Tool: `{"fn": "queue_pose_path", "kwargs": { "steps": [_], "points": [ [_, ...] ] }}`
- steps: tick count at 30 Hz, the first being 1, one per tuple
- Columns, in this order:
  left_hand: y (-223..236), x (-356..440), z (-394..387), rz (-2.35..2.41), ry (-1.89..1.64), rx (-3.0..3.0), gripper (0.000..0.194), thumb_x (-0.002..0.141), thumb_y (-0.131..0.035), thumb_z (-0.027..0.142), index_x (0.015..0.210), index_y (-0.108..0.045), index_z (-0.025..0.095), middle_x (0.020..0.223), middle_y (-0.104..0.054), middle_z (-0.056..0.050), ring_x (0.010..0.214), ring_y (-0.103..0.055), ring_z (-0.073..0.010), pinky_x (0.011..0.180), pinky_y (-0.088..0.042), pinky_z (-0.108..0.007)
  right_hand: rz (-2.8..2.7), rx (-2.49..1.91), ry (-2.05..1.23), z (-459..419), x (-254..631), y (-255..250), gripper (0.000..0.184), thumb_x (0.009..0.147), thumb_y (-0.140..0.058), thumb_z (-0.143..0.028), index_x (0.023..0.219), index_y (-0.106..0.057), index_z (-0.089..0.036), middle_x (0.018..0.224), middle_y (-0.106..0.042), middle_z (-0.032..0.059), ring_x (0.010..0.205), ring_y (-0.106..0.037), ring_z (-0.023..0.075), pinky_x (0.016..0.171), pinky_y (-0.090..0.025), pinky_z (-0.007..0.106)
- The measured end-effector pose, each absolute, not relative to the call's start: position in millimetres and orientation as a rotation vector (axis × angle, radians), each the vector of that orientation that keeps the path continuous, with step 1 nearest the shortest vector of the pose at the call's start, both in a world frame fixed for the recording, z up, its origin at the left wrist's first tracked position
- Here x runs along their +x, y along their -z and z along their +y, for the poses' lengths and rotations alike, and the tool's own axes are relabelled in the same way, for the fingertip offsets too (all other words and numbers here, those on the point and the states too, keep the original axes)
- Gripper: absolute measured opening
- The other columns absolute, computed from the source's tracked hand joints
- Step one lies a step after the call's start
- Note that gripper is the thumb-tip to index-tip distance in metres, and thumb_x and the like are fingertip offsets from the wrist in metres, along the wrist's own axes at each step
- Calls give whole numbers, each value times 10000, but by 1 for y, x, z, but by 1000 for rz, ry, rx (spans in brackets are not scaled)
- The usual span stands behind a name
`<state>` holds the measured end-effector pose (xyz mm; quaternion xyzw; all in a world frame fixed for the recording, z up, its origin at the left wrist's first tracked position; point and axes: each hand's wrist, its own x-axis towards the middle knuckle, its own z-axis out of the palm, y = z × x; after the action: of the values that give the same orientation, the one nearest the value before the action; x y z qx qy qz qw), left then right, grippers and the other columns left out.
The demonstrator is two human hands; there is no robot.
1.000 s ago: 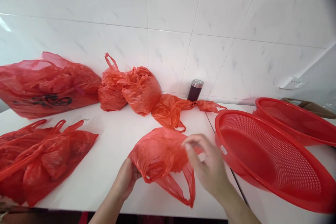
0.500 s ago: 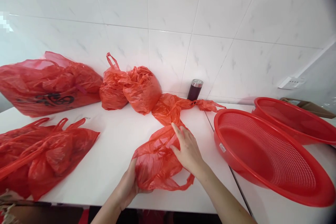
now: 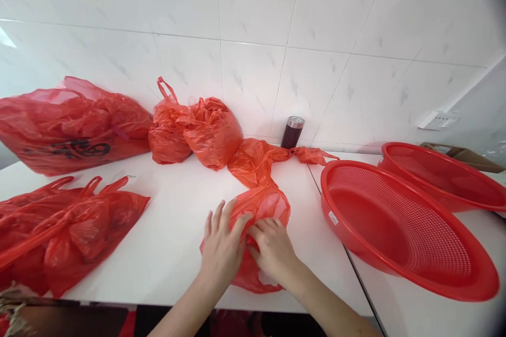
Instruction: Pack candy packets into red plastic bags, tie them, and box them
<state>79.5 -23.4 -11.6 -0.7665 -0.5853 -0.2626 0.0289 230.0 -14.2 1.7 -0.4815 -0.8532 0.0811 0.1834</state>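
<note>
A thin red plastic bag (image 3: 261, 200) lies crumpled on the white table, with both hands over its middle. My left hand (image 3: 222, 247) rests on its left side, the fingers spread and pointing away, the thumb toward the centre. Close beside it, my right hand (image 3: 272, 246) has its fingers bent down and closed on the plastic. Its fingertips are partly hidden in the folds. A loop of the bag shows below the right wrist. Directly behind, another red plastic bag (image 3: 251, 160) lies loosely gathered, touching or almost touching the first.
Full red bags (image 3: 213, 134) stand along the tiled wall, with a large printed bag (image 3: 71, 131) at the left. More tied bags (image 3: 83, 237) lie front left. A dark flask (image 3: 292, 132) stands at the back. Red plastic baskets (image 3: 371, 221) occupy the right, beyond a table seam.
My left hand has moved from under the bag's left edge to on top of it. My right hand has come down and closed on the plastic. The bag now lies flatter.
</note>
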Motion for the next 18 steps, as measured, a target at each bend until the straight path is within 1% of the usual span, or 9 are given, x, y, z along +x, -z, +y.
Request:
{"fn": "queue_pose_path", "kwargs": {
  "steps": [1, 2, 4, 6, 8, 10, 13, 16, 18],
  "points": [
    [15, 86, -15, -1845, 663, -2430, 427, 857, -508, 108, 1229, -569, 309, 1497, -340, -87, 1367, -313, -344, 1081, -292, -549, -2446, -1347, -254, -15, 231, 1, 248, 801, -626, -173, 1046, -656, -199, 988, -667, 59, 953, -570, 233, 936, -403, 408],
    [20, 90, -6, -1891, 548, -2481, 424, 867, -493, 113, 1234, -568, 313, 1489, -359, -81, 1330, -374, -326, 1046, -358, -501, -2483, -1336, -292, -16, 233, 3, 332, 781, -647, -186, 1113, -639, -195, 1054, -661, 64, 1009, -559, 242, 976, -384, 415],
    [27, 86, 13, -1962, 427, -2538, 395, 894, -462, 151, 1245, -558, 306, 1413, -453, -77, 1189, -521, -263, 907, -479, -377, -2561, -1324, -400, -18, 245, 5, 500, 749, -673, -206, 1240, -583, -209, 1228, -609, 69, 1128, -517, 262, 1023, -362, 426],
    [31, 70, 30, -2022, 390, -2516, 389, 896, -420, 135, 1225, -567, 281, 1321, -524, -75, 1019, -616, -218, 777, -514, -313, -2641, -1339, -524, -20, 265, 4, 646, 717, -682, -198, 1338, -516, -263, 1411, -484, 51, 1238, -452, 289, 1045, -352, 442],
    [30, 47, 41, -2111, 339, -2442, 421, 859, -367, 57, 1151, -611, 236, 1292, -530, -93, 849, -665, -195, 696, -509, -310, -2698, -1402, -628, -21, 287, 1, 698, 704, -666, -161, 1364, -497, -314, 1516, -352, 29, 1317, -384, 308, 1074, -325, 452],
    [27, 28, 43, -2181, 282, -2378, 453, 796, -344, -5, 1068, -645, 196, 1298, -515, -118, 694, -668, -177, 611, -488, -314, -2719, -1486, -694, -19, 306, -5, 688, 708, -631, -108, 1350, -519, -327, 1537, -313, 34, 1353, -351, 302, 1101, -293, 444],
    [22, 16, 33, -2200, 228, -2367, 480, 740, -363, -21, 1068, -642, 191, 1324, -506, -120, 597, -646, -163, 513, -435, -293, -2728, -1519, -661, -14, 318, -15, 607, 731, -583, -53, 1283, -592, -305, 1484, -406, 56, 1325, -401, 277, 1095, -306, 425],
    [14, 20, 13, -2179, 239, -2406, 476, 793, -351, 28, 1127, -622, 231, 1435, -436, -80, 568, -630, -136, 494, -417, -283, -2626, -1483, -479, -9, 309, -21, 411, 834, -523, -103, 1194, -652, -256, 1321, -562, 68, 1199, -508, 246, 1033, -372, 407],
    [5, 23, 1, -2205, 387, -2484, 445, 857, -318, 92, 1132, -630, 252, 1468, -425, -49, 643, -657, -157, 566, -463, -299, -2561, -1458, -406, -7, 299, -17, 362, 905, -442, -137, 1172, -659, -252, 1205, -621, 57, 1098, -553, 220, 983, -407, 390]
  ]
}}
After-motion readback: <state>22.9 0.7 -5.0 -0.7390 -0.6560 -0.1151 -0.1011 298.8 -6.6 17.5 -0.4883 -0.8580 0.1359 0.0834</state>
